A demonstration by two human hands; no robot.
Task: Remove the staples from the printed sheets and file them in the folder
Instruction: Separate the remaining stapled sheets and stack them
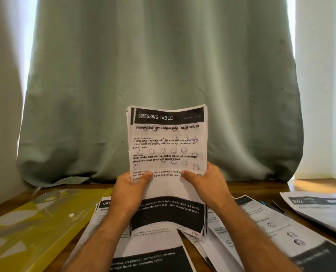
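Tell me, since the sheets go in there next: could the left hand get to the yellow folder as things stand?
Probably yes: the yellow folder lies open on the table just left of the left hand, nothing between, but that hand grips the stack of sheets.

One folder (35,222), one held stack (167,142), two hands.

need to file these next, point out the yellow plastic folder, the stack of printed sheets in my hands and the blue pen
yellow plastic folder (26,232): head view, its flat cover
stack of printed sheets (168,142): head view, top page's text
blue pen (264,203): head view, its barrel
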